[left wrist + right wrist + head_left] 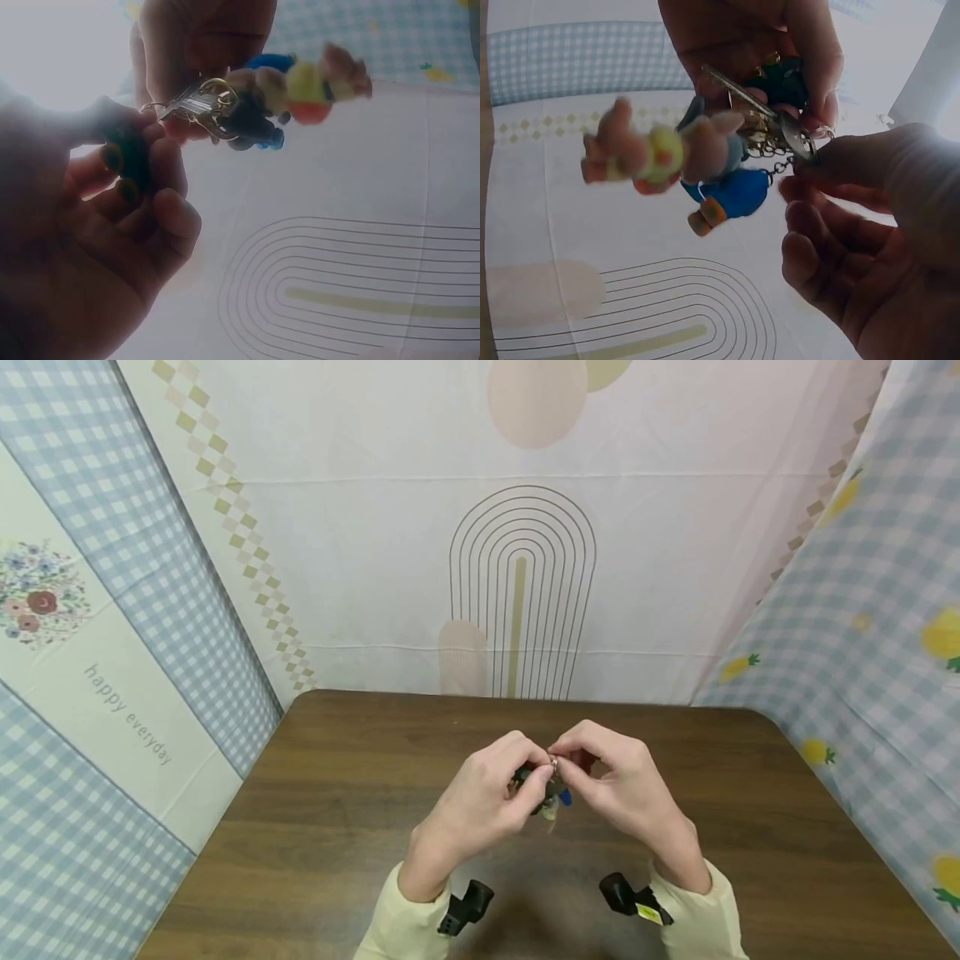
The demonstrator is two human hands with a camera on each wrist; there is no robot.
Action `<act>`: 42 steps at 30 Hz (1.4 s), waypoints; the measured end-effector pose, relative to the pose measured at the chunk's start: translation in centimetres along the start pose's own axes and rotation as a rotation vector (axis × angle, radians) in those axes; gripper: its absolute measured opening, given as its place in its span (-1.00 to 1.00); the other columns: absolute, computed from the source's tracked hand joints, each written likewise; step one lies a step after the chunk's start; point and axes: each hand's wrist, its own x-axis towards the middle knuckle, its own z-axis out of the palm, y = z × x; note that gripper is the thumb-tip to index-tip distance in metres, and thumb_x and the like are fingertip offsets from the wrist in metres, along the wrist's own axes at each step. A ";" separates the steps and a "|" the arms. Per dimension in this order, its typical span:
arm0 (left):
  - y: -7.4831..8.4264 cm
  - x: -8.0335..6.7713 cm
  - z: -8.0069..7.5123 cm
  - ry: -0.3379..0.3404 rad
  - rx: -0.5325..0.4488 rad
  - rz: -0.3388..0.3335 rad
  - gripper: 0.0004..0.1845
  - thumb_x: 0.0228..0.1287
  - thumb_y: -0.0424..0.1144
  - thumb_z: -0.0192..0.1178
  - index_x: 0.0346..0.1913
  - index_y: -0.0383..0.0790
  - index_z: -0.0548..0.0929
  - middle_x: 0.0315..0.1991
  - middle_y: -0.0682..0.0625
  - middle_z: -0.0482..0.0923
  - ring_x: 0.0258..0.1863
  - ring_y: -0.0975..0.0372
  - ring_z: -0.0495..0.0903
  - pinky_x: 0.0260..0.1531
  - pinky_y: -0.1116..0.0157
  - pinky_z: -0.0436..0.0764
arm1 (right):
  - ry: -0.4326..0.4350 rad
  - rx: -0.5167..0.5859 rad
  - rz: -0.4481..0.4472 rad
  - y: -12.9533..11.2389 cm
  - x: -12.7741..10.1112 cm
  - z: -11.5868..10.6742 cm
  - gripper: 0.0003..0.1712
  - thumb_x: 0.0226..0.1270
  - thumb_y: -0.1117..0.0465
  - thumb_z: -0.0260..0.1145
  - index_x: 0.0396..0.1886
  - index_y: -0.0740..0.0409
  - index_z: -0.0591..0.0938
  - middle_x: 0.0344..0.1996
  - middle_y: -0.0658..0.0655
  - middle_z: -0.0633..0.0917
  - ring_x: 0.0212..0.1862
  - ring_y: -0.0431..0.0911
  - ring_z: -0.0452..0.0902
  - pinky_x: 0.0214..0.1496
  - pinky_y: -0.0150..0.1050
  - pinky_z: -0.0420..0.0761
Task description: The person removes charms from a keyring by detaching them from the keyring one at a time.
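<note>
Both hands (555, 785) pinch a metal keyring (799, 142); soft rubbery figures (660, 150) dangle.

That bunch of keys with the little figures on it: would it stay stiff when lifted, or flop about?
Probably floppy: the figure charms dangle from the key bunch on a short chain, so they would likely swing. It looks light, since fingertips alone hold it above the table. Set down, it would likely slump, not roll.

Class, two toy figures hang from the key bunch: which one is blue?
The lower, smaller figure, with an orange tip. The larger figure beside it is pinkish with a yellow middle.
</note>
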 end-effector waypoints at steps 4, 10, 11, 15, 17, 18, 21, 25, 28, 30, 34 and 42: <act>-0.1 -0.1 -0.1 0.004 0.001 -0.006 -0.91 0.35 -0.37 0.14 -0.31 -0.14 0.59 -0.38 0.09 0.52 -0.39 0.39 0.46 -0.35 0.64 0.42 | 0.031 0.000 -0.105 0.3 0.2 0.1 -0.79 0.13 0.50 0.36 -0.33 0.12 0.67 -0.38 -0.01 0.65 -0.40 -0.31 0.46 -0.37 -0.51 0.48; -0.2 -0.1 0.0 0.000 0.002 0.013 -0.91 0.34 -0.38 0.13 -0.31 -0.15 0.58 -0.39 0.10 0.51 -0.43 0.40 0.44 -0.38 0.66 0.41 | 0.095 0.049 -0.194 0.6 0.1 0.3 -0.88 0.18 0.45 0.37 -0.37 0.16 0.70 -0.39 0.06 0.69 -0.36 -0.26 0.54 -0.34 -0.54 0.49; -0.2 -0.1 0.0 -0.002 0.003 0.017 -0.91 0.35 -0.38 0.13 -0.31 -0.15 0.58 -0.39 0.10 0.51 -0.43 0.40 0.44 -0.38 0.66 0.41 | 0.098 0.058 -0.190 0.6 0.1 0.3 -0.82 0.12 0.50 0.38 -0.37 0.16 0.71 -0.39 0.06 0.70 -0.36 -0.26 0.55 -0.34 -0.54 0.49; -0.1 -0.1 0.0 -0.019 0.005 0.020 -0.92 0.36 -0.36 0.12 -0.30 -0.15 0.58 -0.37 0.10 0.52 -0.41 0.40 0.46 -0.35 0.65 0.43 | 0.101 0.079 -0.153 0.5 0.0 0.2 -0.64 -0.05 0.64 0.38 -0.37 0.13 0.73 -0.41 0.03 0.70 -0.38 -0.28 0.54 -0.42 -0.55 0.48; -0.1 -0.1 -0.1 -0.031 0.006 0.009 -0.94 0.35 -0.35 0.13 -0.29 -0.15 0.57 -0.36 0.10 0.52 -0.39 0.40 0.47 -0.33 0.64 0.44 | 0.102 0.084 -0.134 0.5 0.0 0.2 -0.62 -0.07 0.66 0.38 -0.38 0.11 0.72 -0.43 0.02 0.69 -0.40 -0.29 0.52 -0.45 -0.54 0.47; 0.0 -0.1 -0.2 -0.039 0.007 0.002 -0.94 0.35 -0.35 0.13 -0.29 -0.15 0.57 -0.35 0.10 0.52 -0.38 0.40 0.47 -0.33 0.63 0.45 | 0.102 0.084 -0.127 0.5 0.0 0.2 -0.61 -0.07 0.66 0.38 -0.38 0.10 0.72 -0.44 0.01 0.69 -0.40 -0.29 0.50 -0.46 -0.54 0.46; 0.1 -0.2 -0.3 -0.069 0.017 -0.023 -0.96 0.33 -0.34 0.16 -0.29 -0.14 0.57 -0.34 0.11 0.52 -0.37 0.40 0.47 -0.31 0.62 0.45 | 0.104 0.080 -0.112 0.5 -0.1 0.2 -0.62 -0.07 0.66 0.39 -0.40 0.10 0.72 -0.45 0.00 0.68 -0.41 -0.30 0.48 -0.48 -0.53 0.44; 0.2 -0.3 -0.7 -0.112 0.039 -0.055 -0.95 0.29 -0.35 0.18 -0.30 -0.12 0.59 -0.35 0.14 0.51 -0.39 0.41 0.45 -0.33 0.62 0.43 | 0.097 0.068 -0.108 0.5 0.0 0.1 -0.62 -0.06 0.65 0.40 -0.39 0.10 0.73 -0.43 0.00 0.69 -0.42 -0.31 0.49 -0.49 -0.55 0.45; 0.3 -0.4 -0.9 -0.136 0.065 -0.063 -0.95 0.27 -0.35 0.19 -0.31 -0.12 0.60 -0.36 0.15 0.50 -0.40 0.42 0.44 -0.34 0.61 0.43 | 0.084 0.062 -0.112 0.4 0.0 0.0 -0.60 -0.05 0.65 0.41 -0.36 0.08 0.73 -0.41 0.00 0.71 -0.43 -0.33 0.50 -0.48 -0.55 0.47; 0.2 -0.5 -1.0 -0.148 0.076 -0.063 -0.95 0.27 -0.34 0.20 -0.31 -0.11 0.60 -0.37 0.15 0.50 -0.41 0.43 0.44 -0.34 0.60 0.44 | 0.078 0.058 -0.120 0.4 0.1 0.0 -0.61 -0.04 0.65 0.41 -0.36 0.08 0.73 -0.40 -0.01 0.71 -0.43 -0.33 0.50 -0.47 -0.56 0.48; 0.1 -0.6 -1.1 -0.162 0.088 -0.061 -0.95 0.25 -0.33 0.19 -0.32 -0.10 0.60 -0.41 0.16 0.49 -0.46 0.44 0.41 -0.39 0.60 0.41 | 0.076 0.058 -0.145 0.4 0.2 0.1 -0.61 -0.07 0.65 0.43 -0.36 0.10 0.73 -0.40 0.00 0.70 -0.42 -0.33 0.51 -0.46 -0.57 0.47; -0.1 -0.7 -1.4 -0.190 0.096 -0.086 -0.90 0.22 -0.35 0.19 -0.39 -0.05 0.57 -0.45 0.19 0.46 -0.50 0.45 0.39 -0.44 0.61 0.39 | 0.114 0.079 -0.177 0.5 0.1 -0.1 -0.78 0.10 0.53 0.41 -0.33 0.16 0.73 -0.38 0.10 0.71 -0.36 -0.28 0.58 -0.43 -0.55 0.49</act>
